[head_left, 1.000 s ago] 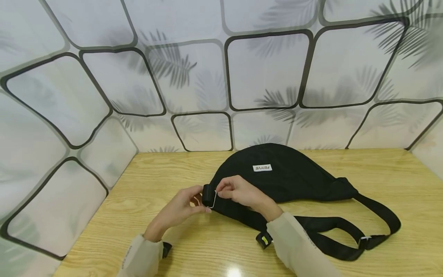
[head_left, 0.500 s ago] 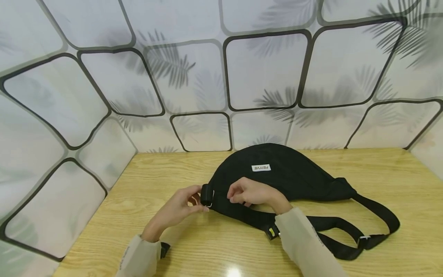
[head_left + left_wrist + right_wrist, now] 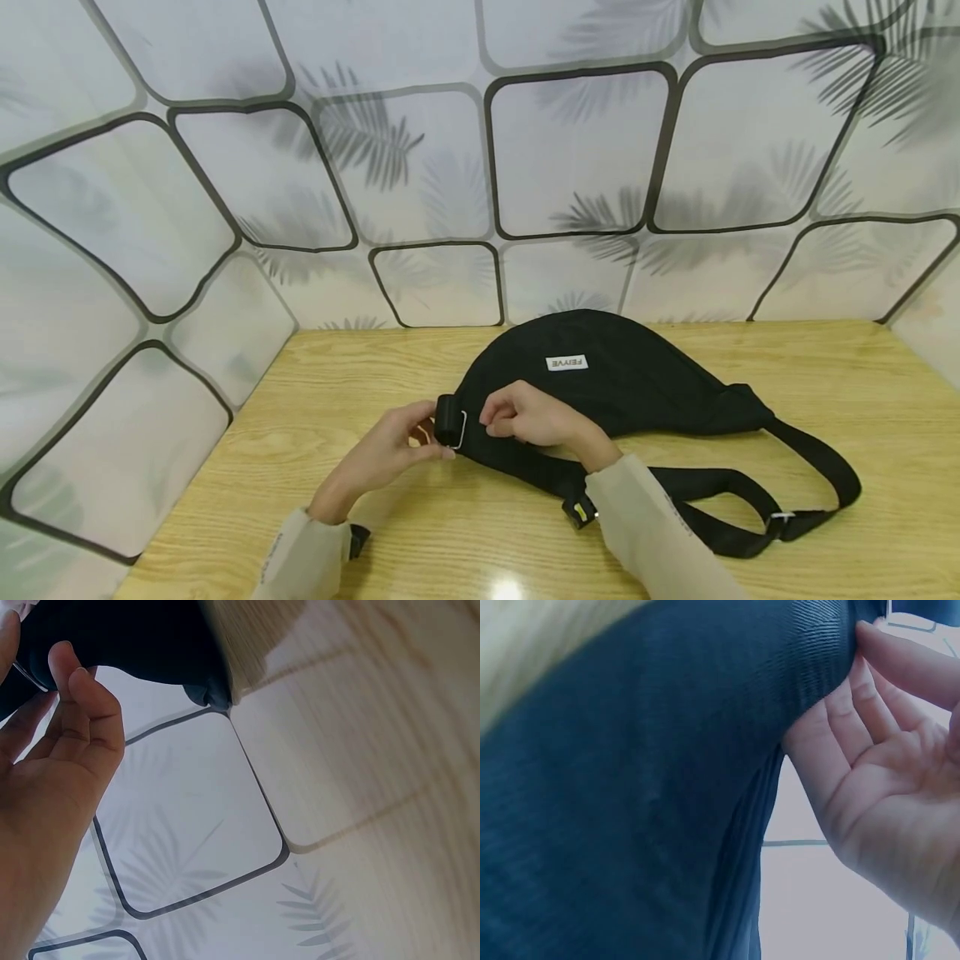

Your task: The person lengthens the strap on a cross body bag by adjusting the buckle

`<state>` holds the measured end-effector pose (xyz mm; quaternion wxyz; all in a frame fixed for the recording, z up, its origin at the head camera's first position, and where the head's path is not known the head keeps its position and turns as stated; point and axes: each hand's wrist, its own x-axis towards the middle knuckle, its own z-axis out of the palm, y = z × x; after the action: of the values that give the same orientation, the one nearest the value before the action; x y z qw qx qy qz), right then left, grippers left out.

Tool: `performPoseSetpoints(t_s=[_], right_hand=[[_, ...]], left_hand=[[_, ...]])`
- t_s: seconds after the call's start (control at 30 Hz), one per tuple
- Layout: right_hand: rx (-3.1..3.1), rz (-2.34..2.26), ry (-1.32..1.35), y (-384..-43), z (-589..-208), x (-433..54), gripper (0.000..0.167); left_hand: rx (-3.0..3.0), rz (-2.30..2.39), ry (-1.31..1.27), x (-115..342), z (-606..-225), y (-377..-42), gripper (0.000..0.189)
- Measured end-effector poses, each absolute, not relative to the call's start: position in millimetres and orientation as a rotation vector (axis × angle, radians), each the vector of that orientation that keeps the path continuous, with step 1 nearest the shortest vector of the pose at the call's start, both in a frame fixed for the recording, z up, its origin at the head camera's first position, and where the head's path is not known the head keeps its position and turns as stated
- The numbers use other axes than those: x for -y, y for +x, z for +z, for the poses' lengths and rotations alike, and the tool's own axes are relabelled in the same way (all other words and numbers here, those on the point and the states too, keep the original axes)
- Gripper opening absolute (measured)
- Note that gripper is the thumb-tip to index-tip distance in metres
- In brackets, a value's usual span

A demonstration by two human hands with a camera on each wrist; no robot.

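Note:
A black sling bag (image 3: 637, 375) with a small white label (image 3: 567, 362) lies on the table, its narrow left end toward my left hand. My left hand (image 3: 393, 446) grips that end, fingers and thumb around a folded loop of black strap (image 3: 447, 419) at a silver metal buckle (image 3: 463, 431). Just right of the buckle, my right hand (image 3: 536, 417) has its fingers curled, with thumb and fingertips pinching the black webbing (image 3: 817, 645) in the right wrist view. In the left wrist view, the left hand (image 3: 60, 757) partly hides the buckle's metal edge.
The bag's long strap (image 3: 832, 450) loops over the right side of the wooden table (image 3: 360, 375), with a second metal slider (image 3: 780, 518) on it. Patterned pale fabric walls (image 3: 435, 192) stand behind and to the left. A small black wrist device (image 3: 579, 510) hangs under the right sleeve.
My right hand first moved right, away from the buckle, then came slightly back left toward it. My left hand keeps its hold in nearly the same place.

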<state>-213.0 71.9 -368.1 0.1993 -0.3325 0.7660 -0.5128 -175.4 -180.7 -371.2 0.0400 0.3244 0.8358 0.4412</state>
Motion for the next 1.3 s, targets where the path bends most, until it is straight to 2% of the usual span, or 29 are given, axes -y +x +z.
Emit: performPoseSetpoints(t_s=[0.43, 0.8, 0.93, 1.3], right_hand=[[-2.023, -1.748, -0.791, -204, -372, -52, 0.006], [-2.035, -1.798, -0.671, -203, -371, -48, 0.008], [-2.032, -1.790, -0.663, -201, -370, -50, 0.011], [-2.098, -1.624, -0.982, -195, -369, -49, 0.039]], left_hand=[[-2.552, 1.340, 0.987, 180, -371, -175, 0.028], [-2.538, 1.367, 0.952, 177, -371, -175, 0.031], [-2.553, 1.361, 0.957, 175, -372, -177, 0.026], [-2.608, 1.350, 0.958, 177, -370, -174, 0.023]])
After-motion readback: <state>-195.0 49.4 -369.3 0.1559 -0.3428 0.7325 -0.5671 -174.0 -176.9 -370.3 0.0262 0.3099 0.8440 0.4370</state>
